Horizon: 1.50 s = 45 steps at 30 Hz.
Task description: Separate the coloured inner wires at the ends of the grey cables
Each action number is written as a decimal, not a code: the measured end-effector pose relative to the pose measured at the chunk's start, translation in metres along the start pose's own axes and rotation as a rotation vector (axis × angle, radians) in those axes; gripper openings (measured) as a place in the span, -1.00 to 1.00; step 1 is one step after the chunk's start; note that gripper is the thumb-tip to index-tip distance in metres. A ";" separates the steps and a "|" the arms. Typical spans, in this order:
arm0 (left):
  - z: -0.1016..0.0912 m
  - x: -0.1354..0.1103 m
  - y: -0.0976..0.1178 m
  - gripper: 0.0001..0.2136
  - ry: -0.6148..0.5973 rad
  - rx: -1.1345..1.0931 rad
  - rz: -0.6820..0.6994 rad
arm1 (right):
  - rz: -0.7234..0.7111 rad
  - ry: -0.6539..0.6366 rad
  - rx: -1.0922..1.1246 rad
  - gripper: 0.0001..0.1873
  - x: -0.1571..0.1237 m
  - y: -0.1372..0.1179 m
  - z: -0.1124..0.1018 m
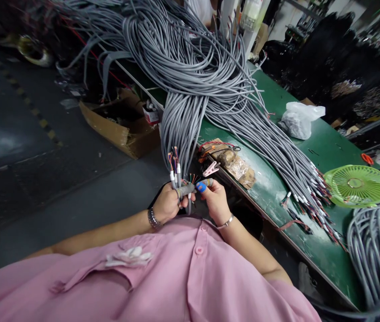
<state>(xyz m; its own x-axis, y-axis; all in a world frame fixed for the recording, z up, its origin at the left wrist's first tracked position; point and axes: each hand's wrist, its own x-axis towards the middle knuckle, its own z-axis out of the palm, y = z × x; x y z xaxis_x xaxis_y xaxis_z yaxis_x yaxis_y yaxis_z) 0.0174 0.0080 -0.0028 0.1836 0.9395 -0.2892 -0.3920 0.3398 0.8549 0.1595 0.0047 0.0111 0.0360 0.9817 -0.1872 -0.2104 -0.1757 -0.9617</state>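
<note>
My left hand (167, 204) is closed around the ends of several grey cables (179, 175). White sleeves and thin coloured wires stick up above the fist. A grey wrapping covers its thumb. Close beside it, my right hand (216, 203) is pinched, with a blue cover on the thumb and a grey wrapping on a finger. Its fingertips are at a small fan of fine coloured wires (192, 179); what lies between them is too small to make out. A hanging bundle of grey cables (185, 129) drops off the table edge just beyond both hands.
A large coil of grey cables (176, 58) lies across the green table (310, 152). A pink clip (210, 168) stands by a taped cardboard piece (235, 165). Farther right are a plastic bag (299, 120) and a green fan (357, 185). An open carton (109, 129) sits left.
</note>
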 end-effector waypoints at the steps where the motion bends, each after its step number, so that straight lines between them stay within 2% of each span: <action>1: 0.000 0.000 0.000 -0.76 0.001 -0.002 0.002 | -0.002 0.001 0.003 -0.72 0.000 0.000 0.000; 10: 0.002 -0.002 0.001 -0.79 0.029 -0.027 0.017 | -0.030 -0.014 -0.026 -0.71 -0.005 0.002 -0.002; 15: 0.000 0.000 0.004 -0.79 0.008 0.045 0.035 | -0.022 -0.036 -0.034 -0.67 -0.007 0.005 -0.008; 21: -0.006 0.005 0.008 -0.79 -0.043 0.080 -0.007 | 0.083 0.071 0.158 -0.51 0.010 0.002 -0.030; 23: -0.007 0.009 0.011 -0.80 -0.084 0.081 -0.039 | 0.153 0.039 0.200 -0.45 0.019 -0.003 -0.034; 25: -0.007 0.014 0.015 -0.80 -0.132 0.080 -0.069 | 0.204 -0.052 0.219 -0.41 0.028 -0.008 -0.034; 28: -0.005 0.022 0.020 -0.79 -0.192 0.060 -0.114 | 0.187 -0.148 0.212 -0.44 0.035 -0.012 -0.028; 31: -0.002 0.027 0.025 -0.79 -0.227 0.026 -0.163 | 0.028 -0.018 0.123 -0.49 0.038 -0.008 -0.021; 33: 0.000 0.030 0.026 -0.80 -0.242 0.017 -0.189 | -0.070 0.092 0.053 -0.45 0.039 -0.003 -0.020; 34: 0.001 0.031 0.026 -0.80 -0.245 0.013 -0.197 | -0.082 0.106 0.049 -0.42 0.040 -0.001 -0.019; 39: 0.003 0.040 0.020 -0.81 -0.258 -0.017 -0.232 | 0.091 -0.032 0.282 -0.37 0.048 0.002 -0.018; 45: 0.002 0.046 0.011 -0.82 -0.260 -0.013 -0.242 | 0.076 0.047 0.395 -0.48 0.053 0.003 -0.014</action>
<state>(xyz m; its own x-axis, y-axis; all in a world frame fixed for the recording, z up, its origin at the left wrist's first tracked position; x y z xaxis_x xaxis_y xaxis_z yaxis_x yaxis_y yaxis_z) 0.0235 0.0552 -0.0063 0.4956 0.7894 -0.3622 -0.3199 0.5536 0.7689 0.1745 0.0552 -0.0050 0.0487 0.9608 -0.2728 -0.5732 -0.1968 -0.7954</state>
